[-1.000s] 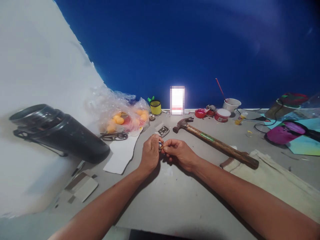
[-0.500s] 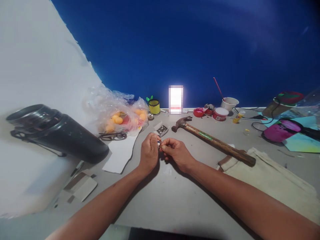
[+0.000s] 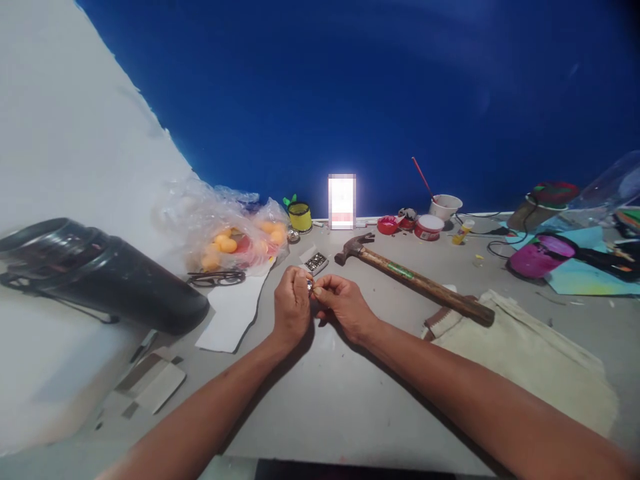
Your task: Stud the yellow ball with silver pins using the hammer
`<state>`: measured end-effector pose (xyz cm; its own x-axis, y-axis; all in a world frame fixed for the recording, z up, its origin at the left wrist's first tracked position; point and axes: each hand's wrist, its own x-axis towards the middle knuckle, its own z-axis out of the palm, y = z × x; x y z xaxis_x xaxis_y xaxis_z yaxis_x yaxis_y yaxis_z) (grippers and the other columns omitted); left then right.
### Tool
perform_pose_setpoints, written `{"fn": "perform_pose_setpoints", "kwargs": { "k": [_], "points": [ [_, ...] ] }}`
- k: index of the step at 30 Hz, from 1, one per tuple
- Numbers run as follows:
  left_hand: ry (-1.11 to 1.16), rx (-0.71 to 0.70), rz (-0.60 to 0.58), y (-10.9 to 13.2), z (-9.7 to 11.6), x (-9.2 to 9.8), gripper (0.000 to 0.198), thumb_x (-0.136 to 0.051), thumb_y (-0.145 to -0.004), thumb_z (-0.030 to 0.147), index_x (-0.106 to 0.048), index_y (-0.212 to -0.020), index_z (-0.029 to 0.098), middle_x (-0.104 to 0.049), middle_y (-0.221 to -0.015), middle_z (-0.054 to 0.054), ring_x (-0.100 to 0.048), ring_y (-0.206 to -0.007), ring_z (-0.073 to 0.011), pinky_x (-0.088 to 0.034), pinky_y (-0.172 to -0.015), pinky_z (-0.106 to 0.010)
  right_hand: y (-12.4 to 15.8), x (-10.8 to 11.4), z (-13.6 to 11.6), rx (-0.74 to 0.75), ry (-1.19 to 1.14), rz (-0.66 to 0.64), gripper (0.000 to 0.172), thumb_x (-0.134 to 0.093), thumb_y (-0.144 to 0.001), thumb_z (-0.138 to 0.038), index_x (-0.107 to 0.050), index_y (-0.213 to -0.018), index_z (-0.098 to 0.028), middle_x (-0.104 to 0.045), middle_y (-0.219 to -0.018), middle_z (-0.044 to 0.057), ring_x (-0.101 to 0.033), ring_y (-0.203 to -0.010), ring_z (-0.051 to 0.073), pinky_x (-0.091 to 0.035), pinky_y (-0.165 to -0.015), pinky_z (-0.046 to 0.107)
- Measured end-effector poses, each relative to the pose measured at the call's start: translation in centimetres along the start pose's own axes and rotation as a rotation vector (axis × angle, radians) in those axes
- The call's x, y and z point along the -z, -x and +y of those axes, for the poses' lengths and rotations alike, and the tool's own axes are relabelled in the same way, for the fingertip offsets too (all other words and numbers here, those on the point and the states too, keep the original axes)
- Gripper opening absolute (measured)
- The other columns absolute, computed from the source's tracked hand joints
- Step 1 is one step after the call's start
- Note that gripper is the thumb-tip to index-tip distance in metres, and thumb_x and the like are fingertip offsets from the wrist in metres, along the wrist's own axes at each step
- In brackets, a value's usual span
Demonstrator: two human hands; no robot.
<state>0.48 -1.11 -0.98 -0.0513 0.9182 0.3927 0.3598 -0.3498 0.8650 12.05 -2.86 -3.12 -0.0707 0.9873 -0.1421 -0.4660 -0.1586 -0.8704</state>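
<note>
My left hand point(image 3: 293, 303) is closed round a small shiny silver ball point(image 3: 310, 285), mostly covered by the fingers. Against its right side, my right hand point(image 3: 345, 303) is closed in a pinch, thumb and forefinger together at the ball. Whatever sits between those fingertips is too small to name. Just beyond the hands lies a small open box point(image 3: 315, 262) full of tiny shiny metal pieces. To the right of that box rests a claw hammer point(image 3: 415, 277), its handle end lying on a cream cloth point(image 3: 525, 360).
At left are a black flask point(image 3: 110, 273), white paper point(image 3: 233, 310), glasses point(image 3: 216, 278) and a plastic bag with orange balls point(image 3: 225, 243). Along the back stand a yellow pot point(image 3: 300, 217), a red-and-white tub point(image 3: 429, 227) and a white cup point(image 3: 447, 207). A magenta object point(image 3: 540, 257) lies right.
The view has turned slightly right, so everything sits further left in the picture. Both hands stay together at the silver ball, with only slight finger movement.
</note>
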Motion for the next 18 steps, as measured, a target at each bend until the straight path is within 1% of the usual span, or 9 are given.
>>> {"fn": "perform_pose_setpoints", "kwargs": {
  "k": [5,8,11,13,15,17,18],
  "points": [
    [-0.005,0.068,-0.01,-0.1,0.0,-0.1,0.03,-0.047,-0.1,0.037,-0.055,-0.075,0.022,-0.059,-0.072,-0.001,-0.054,-0.069,-0.0172,-0.042,-0.067,-0.028,0.0,-0.1,-0.2,-0.017,0.032,0.029,0.038,-0.089,-0.061,-0.044,-0.063,-0.076,-0.02,-0.058,-0.06,-0.006,-0.049,-0.046,0.006,-0.048,-0.042,0.02],
    [0.008,0.134,-0.036,-0.1,0.1,0.0,0.034,-0.044,-0.102,0.039,-0.056,-0.075,0.022,-0.058,-0.069,-0.001,-0.052,-0.064,-0.0168,-0.042,-0.064,-0.029,0.1,0.0,-0.4,-0.034,0.043,0.017,0.039,-0.088,-0.061,-0.043,-0.063,-0.079,-0.02,-0.061,-0.061,-0.005,-0.05,-0.048,0.007,-0.048,-0.043,0.019],
    [0.08,0.189,-0.081,-0.2,0.4,0.2,0.033,-0.05,-0.099,0.039,-0.057,-0.073,0.02,-0.057,-0.066,-0.001,-0.05,-0.058,-0.0151,-0.041,-0.057,-0.027,0.1,0.0,-0.4,-0.021,0.086,0.009,0.039,-0.087,-0.063,-0.044,-0.062,-0.082,-0.02,-0.065,-0.065,-0.003,-0.052,-0.049,0.008,-0.046,-0.043,0.02],
    [0.173,0.259,-0.125,-0.3,0.6,0.3,0.034,-0.054,-0.097,0.041,-0.058,-0.072,0.02,-0.057,-0.063,-0.001,-0.05,-0.053,-0.0139,-0.039,-0.051,-0.026,0.1,0.1,-0.5,-0.004,0.13,-0.001,0.038,-0.083,-0.067,-0.046,-0.06,-0.083,-0.02,-0.066,-0.065,-0.002,-0.053,-0.048,0.009,-0.044,-0.043,0.021],
    [0.325,0.369,-0.165,-0.5,0.4,0.3,0.037,-0.054,-0.097,0.048,-0.058,-0.073,0.019,-0.054,-0.056,0.001,-0.046,-0.046,-0.0126,-0.036,-0.045,-0.024,0.0,0.4,-1.1,0.019,0.22,-0.032,0.034,-0.076,-0.076,-0.048,-0.06,-0.087,-0.02,-0.067,-0.067,-0.001,-0.055,-0.05,0.011,-0.045,-0.046,0.023],
    [0.533,0.491,-0.201,-0.7,0.0,0.2,0.04,-0.054,-0.096,0.053,-0.057,-0.076,0.019,-0.054,-0.054,0.002,-0.041,-0.041,-0.0101,-0.03,-0.041,-0.021,-0.1,1.2,-2.5,0.089,0.439,-0.045,0.026,-0.067,-0.086,-0.044,-0.061,-0.092,-0.02,-0.07,-0.074,0.002,-0.061,-0.058,0.014,-0.049,-0.055,0.027],
    [0.639,0.548,-0.214,-0.8,-0.3,0.1,0.04,-0.055,-0.095,0.054,-0.056,-0.077,0.019,-0.056,-0.057,0.001,-0.04,-0.04,-0.0085,-0.027,-0.04,-0.019,-0.2,1.8,-3.3,0.151,0.619,-0.027,0.021,-0.065,-0.089,-0.039,-0.063,-0.094,-0.019,-0.072,-0.079,0.003,-0.064,-0.065,0.016,-0.052,-0.062,0.029]
  ]
}}
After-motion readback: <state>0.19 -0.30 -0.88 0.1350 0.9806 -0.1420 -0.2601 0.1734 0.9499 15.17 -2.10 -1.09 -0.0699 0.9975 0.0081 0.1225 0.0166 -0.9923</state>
